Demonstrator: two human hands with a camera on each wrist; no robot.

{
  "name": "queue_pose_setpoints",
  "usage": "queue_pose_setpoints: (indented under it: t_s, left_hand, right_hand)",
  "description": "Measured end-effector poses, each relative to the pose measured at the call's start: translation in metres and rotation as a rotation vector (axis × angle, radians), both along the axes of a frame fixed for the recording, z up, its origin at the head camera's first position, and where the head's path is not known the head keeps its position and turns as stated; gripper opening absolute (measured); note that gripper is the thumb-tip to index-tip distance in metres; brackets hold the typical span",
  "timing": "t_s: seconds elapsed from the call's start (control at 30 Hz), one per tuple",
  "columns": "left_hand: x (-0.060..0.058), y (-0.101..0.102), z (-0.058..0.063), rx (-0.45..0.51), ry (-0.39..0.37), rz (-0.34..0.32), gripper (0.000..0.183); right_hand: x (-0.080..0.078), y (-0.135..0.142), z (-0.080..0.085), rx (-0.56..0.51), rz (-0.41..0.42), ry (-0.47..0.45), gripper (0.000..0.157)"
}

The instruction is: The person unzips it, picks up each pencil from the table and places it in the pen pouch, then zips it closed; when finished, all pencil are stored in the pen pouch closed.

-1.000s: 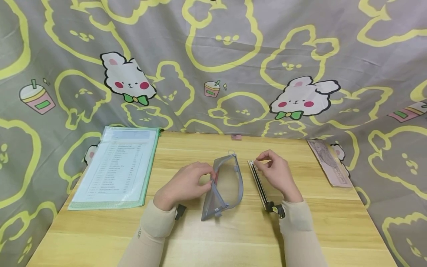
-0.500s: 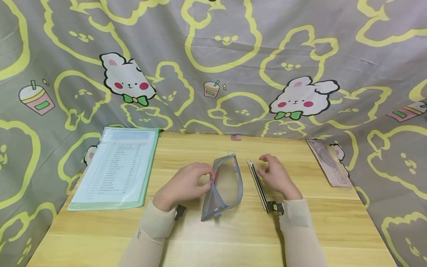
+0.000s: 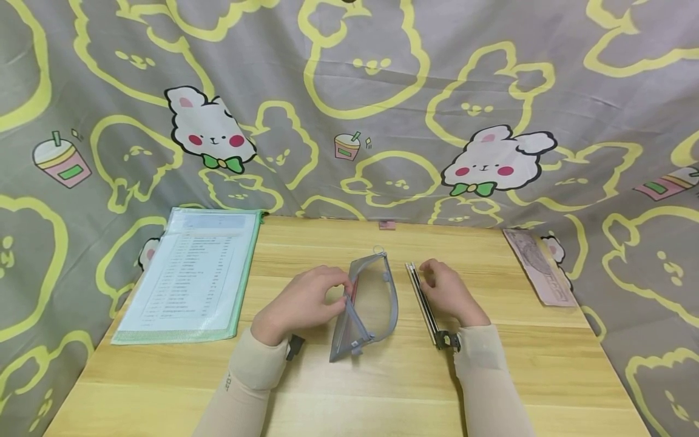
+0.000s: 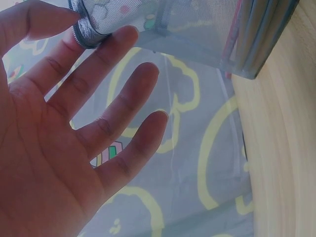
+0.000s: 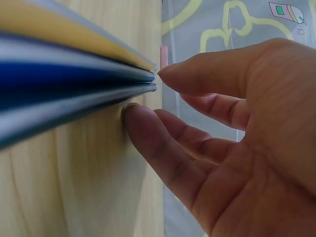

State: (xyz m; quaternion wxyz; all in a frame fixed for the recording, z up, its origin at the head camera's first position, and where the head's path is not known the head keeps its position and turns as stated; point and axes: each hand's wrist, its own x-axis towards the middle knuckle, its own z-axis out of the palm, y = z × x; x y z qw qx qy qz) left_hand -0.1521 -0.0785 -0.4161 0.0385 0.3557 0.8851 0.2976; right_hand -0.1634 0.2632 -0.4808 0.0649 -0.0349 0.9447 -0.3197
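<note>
My left hand (image 3: 307, 301) pinches the rim of a grey see-through mesh zip pouch (image 3: 340, 340) between thumb and index finger; the other fingers spread free in the left wrist view. The pouch's mouth gapes, and a red strip (image 3: 354, 290) shows inside it. To its right lies a narrow bundle of long thin items (image 3: 420, 300), dark with pale edges; up close they show yellow, blue and dark green (image 5: 74, 84). Their exact kind cannot be told. My right hand (image 3: 448, 291) is at the bundle's far end, thumb and fingers bent on either side, apart from each other.
A green-edged zip document folder (image 3: 185, 276) with a printed sheet lies at the left. At the right edge is a pinkish banknote-like paper (image 3: 537, 267). A small pink piece (image 3: 387, 225) sits at the back edge, below a patterned curtain (image 3: 382, 91).
My right hand has drawn back slightly from the bundle's far tip toward me, its fingers spreading and then bending in again. The left hand and pouch stay in place.
</note>
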Motion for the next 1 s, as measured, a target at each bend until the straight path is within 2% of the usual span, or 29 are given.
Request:
queue_pose_setpoints:
  t_s: [0.23,0.47,0.8,1.0]
  left_hand:
    - [0.0,0.0,0.0,0.0,0.001,-0.003,0.01]
    - [0.0,0.0,0.0,0.007,-0.008,-0.003,0.01]
    - [0.0,0.0,0.001,0.008,0.006,-0.005,0.011]
    - [0.0,-0.001,0.0,0.014,0.027,-0.009,0.012]
  right_hand:
    - [0.0,-0.003,-0.001,0.014,0.015,-0.024,0.031]
    - [0.001,-0.006,0.001,0.068,0.03,-0.028,0.034]
    - [0.003,-0.009,0.007,0.235,-0.002,-0.003,0.029]
    - [0.005,-0.004,0.013,0.136,-0.074,-0.001,0.025]
